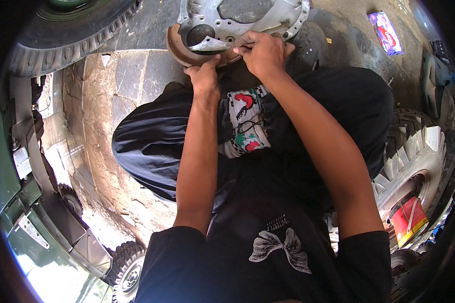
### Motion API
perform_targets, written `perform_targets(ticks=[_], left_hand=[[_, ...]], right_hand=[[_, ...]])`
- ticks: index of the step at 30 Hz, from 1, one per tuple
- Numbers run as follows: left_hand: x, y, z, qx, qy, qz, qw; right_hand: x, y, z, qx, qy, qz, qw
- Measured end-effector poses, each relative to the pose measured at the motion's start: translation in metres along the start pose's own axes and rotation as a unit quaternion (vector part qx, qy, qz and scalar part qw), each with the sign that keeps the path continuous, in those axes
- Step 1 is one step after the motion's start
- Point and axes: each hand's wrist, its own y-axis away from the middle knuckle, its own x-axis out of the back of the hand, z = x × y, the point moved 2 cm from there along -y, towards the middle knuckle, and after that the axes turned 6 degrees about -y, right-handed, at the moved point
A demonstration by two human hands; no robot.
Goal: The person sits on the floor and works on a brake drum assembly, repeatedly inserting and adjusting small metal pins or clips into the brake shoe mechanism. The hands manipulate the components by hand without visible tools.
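Observation:
A brown, curved brake shoe [177, 49] is held low over the floor in front of my crossed legs. My left hand [205, 78] is closed on its near edge, thumb up along the rim. At the shoe's right end, my right hand [264, 52] is closed with its fingers bent onto the curve. Whether something small is also pinched there is hidden. Just beyond both hands lies a silver metal housing [299, 19] with bolt holes round its flange, partly covered by the shoe and my fingers.
A large tyre [81, 48] stands at the upper left, and a green vehicle [35, 242] fills the left side. A purple packet [385, 34] lies at the upper right. On the right are another tyre [414, 151] and a red-and-yellow can [409, 220].

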Motion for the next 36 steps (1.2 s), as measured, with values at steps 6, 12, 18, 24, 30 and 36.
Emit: perform_targets(ticks=[6, 12, 18, 24, 30, 36], left_hand=[[-0.008, 0.010, 0.011, 0.014, 0.016, -0.008, 1.000], [-0.011, 0.015, 0.016, 0.018, 0.018, 0.065, 0.998], [-0.003, 0.011, 0.013, 0.047, 0.048, 0.012, 0.998], [-0.008, 0.013, 0.016, 0.075, 0.049, 0.012, 0.996], [-0.014, 0.022, 0.027, 0.088, 0.049, 0.033, 0.994], [-0.008, 0.021, 0.024, 0.116, 0.079, 0.013, 0.990]], right_hand=[[-0.005, -0.011, 0.001, 0.050, 0.011, 0.020, 0.998], [-0.010, -0.006, 0.007, 0.066, 0.018, 0.045, 0.997], [-0.008, -0.005, 0.000, 0.035, 0.035, 0.021, 0.999], [-0.009, -0.016, -0.003, 0.031, 0.048, 0.039, 0.998], [-0.002, -0.002, 0.001, 0.024, 0.056, 0.013, 0.998], [0.003, 0.001, -0.008, 0.010, 0.086, 0.022, 0.996]])
